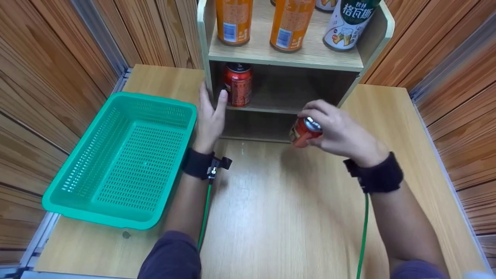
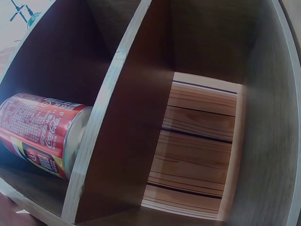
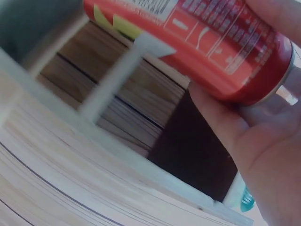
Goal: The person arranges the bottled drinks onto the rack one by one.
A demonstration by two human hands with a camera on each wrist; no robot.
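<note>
A red soda can (image 1: pixel 303 132) is gripped in the person's right hand (image 1: pixel 337 131), fingers curled over its silver top and side. The can is tilted, its base pointing toward the wooden shelf unit (image 1: pixel 286 58), and it is held in the air just in front of the shelf's lower openings, above the wooden table (image 1: pixel 271 209). In the right wrist view the same can (image 3: pixel 207 42) fills the upper part of the picture, lying against the palm and thumb of the right hand (image 3: pixel 263 155), with the pale shelf frame behind it.

The left hand (image 1: pixel 209 116) holds nothing. Its fingers are straight and relaxed, pressed flat against the left side panel of the shelf unit, with the thumb at the front edge of the middle compartment.

Inside that middle compartment, at its left end, a second red soda can (image 1: pixel 238 84) stands upright just beside the thumb. The left wrist view shows this can (image 2: pixel 44 134) behind a shelf board, with an unoccupied compartment next to it.

On the upper shelf stand two orange cans (image 1: pixel 233 21) and a white and green can with Chinese lettering (image 1: pixel 348 23), side by side.

To the left of the left hand, a green perforated plastic basket (image 1: pixel 69 193) sits on the table, near the shelf. Black wrist straps with green cables are on both forearms. Wood-panelled walls enclose the table.
</note>
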